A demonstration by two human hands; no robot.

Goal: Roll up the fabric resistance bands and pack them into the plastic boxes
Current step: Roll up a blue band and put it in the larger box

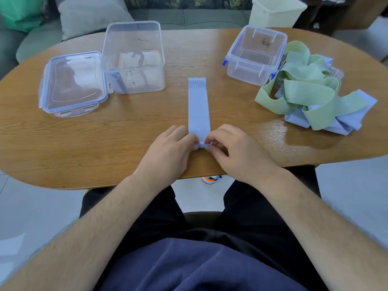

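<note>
A light blue fabric band (198,106) marked "20" lies flat and straight on the wooden table (147,131), running away from me. Its near end is curled into a small roll. My left hand (170,152) and my right hand (233,150) pinch that roll from either side with their fingertips. A clear plastic box (134,57) stands open at the back left, and a second clear box (255,54) with blue clips stands open at the back right. A tangled pile of green and blue bands (312,91) lies to the right.
A clear lid (73,82) with blue trim lies flat left of the left box. A cream bin (275,11) and a sofa with a cushion (90,13) stand behind the table. The table's near edge runs just under my wrists.
</note>
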